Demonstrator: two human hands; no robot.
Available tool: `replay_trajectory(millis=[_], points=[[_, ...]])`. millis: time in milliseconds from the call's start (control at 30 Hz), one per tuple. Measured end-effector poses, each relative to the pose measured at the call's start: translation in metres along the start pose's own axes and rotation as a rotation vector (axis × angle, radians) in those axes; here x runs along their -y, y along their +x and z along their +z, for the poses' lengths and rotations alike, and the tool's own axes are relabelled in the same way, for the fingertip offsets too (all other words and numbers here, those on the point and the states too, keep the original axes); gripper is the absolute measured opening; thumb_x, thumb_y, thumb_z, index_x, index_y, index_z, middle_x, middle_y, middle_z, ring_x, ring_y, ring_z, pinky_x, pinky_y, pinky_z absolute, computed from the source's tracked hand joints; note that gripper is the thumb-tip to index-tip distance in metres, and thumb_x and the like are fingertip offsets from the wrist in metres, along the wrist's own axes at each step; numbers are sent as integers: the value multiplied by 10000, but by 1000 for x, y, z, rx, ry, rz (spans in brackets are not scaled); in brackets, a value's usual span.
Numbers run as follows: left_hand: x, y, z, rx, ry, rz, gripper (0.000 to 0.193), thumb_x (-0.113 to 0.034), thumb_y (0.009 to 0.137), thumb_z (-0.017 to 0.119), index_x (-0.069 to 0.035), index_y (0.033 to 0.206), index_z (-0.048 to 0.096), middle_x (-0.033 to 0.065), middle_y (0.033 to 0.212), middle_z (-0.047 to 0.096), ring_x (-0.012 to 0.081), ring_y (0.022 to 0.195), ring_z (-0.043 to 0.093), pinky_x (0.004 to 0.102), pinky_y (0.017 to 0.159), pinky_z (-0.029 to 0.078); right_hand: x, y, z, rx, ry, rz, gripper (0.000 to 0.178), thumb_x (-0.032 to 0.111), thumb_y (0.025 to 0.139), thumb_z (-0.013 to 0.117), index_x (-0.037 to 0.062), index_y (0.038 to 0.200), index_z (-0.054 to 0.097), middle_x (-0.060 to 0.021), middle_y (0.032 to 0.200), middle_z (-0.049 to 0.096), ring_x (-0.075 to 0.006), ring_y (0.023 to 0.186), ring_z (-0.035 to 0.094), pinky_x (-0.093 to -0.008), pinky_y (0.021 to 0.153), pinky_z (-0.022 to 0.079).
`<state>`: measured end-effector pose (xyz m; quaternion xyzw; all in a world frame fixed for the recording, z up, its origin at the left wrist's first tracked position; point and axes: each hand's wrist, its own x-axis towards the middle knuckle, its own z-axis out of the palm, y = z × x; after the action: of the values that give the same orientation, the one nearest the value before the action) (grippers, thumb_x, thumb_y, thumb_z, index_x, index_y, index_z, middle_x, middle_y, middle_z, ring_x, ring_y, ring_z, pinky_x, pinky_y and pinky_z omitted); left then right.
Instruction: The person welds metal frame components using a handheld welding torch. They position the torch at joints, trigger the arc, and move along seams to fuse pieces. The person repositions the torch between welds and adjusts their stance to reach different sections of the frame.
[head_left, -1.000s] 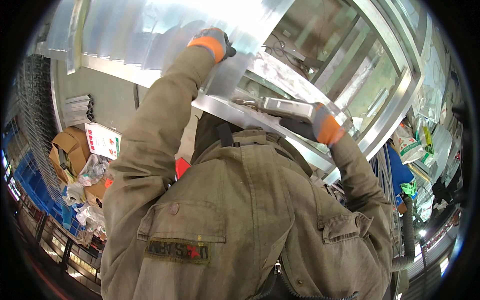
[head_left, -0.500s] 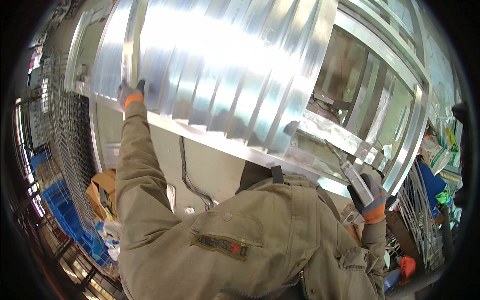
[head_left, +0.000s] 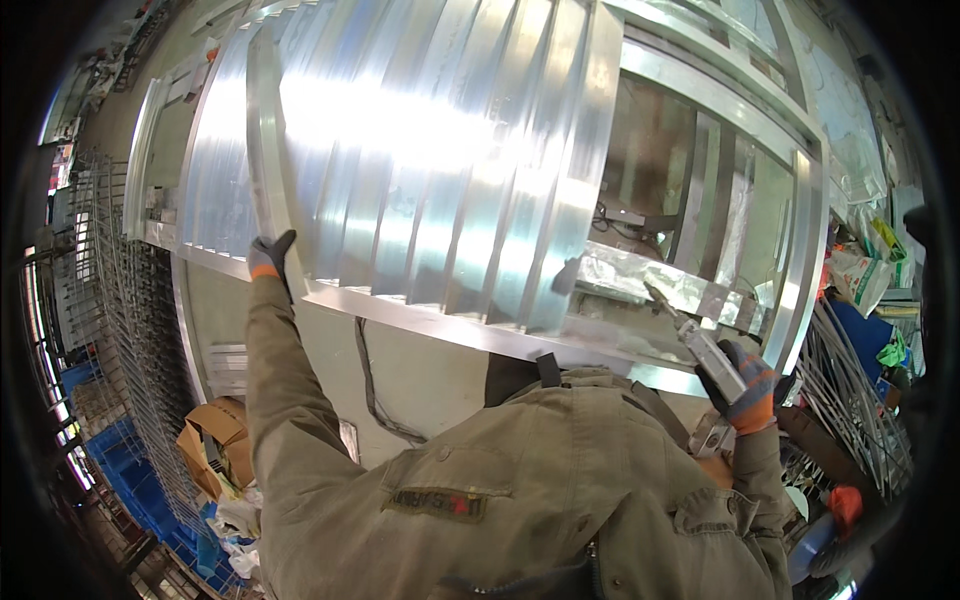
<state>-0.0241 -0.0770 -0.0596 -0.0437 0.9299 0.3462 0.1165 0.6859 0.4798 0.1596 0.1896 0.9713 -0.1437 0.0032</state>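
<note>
My left hand (head_left: 268, 260), in a grey and orange glove, is closed round the near end of a long, flat metal bar (head_left: 268, 150). The bar lies slanted across a shiny ribbed metal panel (head_left: 420, 190), over its left part. Low on the right, my gloved right hand (head_left: 752, 388) grips a grey, boxy hand tool with a narrow tip (head_left: 715, 362); its exact kind I cannot make out. The tool's tip points up and left, over the open part of a metal frame (head_left: 800, 260). Both forearms are in olive sleeves.
The panel rests on the frame, whose near rail (head_left: 440, 325) runs close to my chest. Wire mesh racks (head_left: 130, 310), blue bins (head_left: 125, 460) and a cardboard box (head_left: 215, 445) stand on the left. Thin metal rods (head_left: 850, 390) and bags (head_left: 860, 280) crowd the right side.
The bar has turned on the panel, its near end swinging right with my left hand on it. That hand sits lower in view. The right hand keeps its hold on the tool; the view has shifted.
</note>
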Motion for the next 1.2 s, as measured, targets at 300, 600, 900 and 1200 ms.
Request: replay_trajectory(millis=[300,600,900,1200], points=[[-52,-320,165,-7,150,48,723,-437,683,1046,12,1051,616,227,1099,698,407,997,655,525,907,563,-59,-36,-19,14,202,29,410,334,954,889,84,1255,767,-157,1005,815,-381,807,789,-466,688,618],[-104,-428,207,-41,274,18,1212,-521,686,1041,75,1607,527,301,1559,579,467,1426,599,525,1203,523,-130,-97,-34,-30,183,-10,344,349,973,886,87,1147,746,-133,973,787,-391,799,763,-481,684,602],[-134,-497,214,276,-309,252,685,-324,1028,839,29,1579,638,150,1397,769,209,1207,705,381,1059,566,-156,-117,-18,-24,226,-10,373,402,975,869,101,1149,734,-142,877,769,-417,765,747,-489,669,590],[-175,-519,300,305,-137,250,561,-370,1063,779,18,1466,731,222,1276,824,286,1145,789,392,1033,592,-161,-115,-12,50,119,19,366,397,959,862,124,1175,748,-129,859,764,-386,752,754,-488,673,599]])
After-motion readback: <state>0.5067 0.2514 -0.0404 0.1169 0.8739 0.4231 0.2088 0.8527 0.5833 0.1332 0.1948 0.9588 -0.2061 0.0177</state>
